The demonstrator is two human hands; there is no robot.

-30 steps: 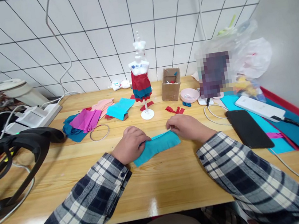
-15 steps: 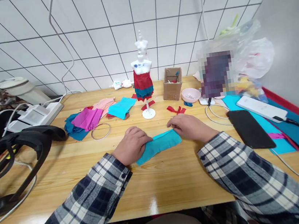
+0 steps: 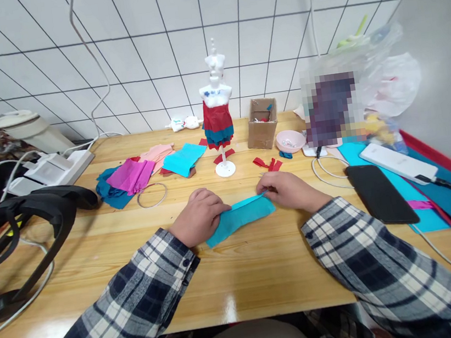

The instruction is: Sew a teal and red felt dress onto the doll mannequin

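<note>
One turquoise cloth strip (image 3: 244,220), narrow fold along its far edge, lies on the wooden surface (image 3: 257,281), that edge pinched by the fingers of the left hand (image 3: 198,216) at its 9 o'clock and right hand (image 3: 289,189) at 2; white mannequin (image 3: 216,99), skirted, upright at 12, cardboard box (image 3: 261,133) at 1.

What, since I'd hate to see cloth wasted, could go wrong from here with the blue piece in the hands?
The fold on the blue cloth could shift or open if the left hand or right hand slips, since only those two hold its far edge. The right hand is also near the red scraps and might brush them away. Beyond the cloth, the small mannequin stands on a slim post, so a bump could tip it.
</note>
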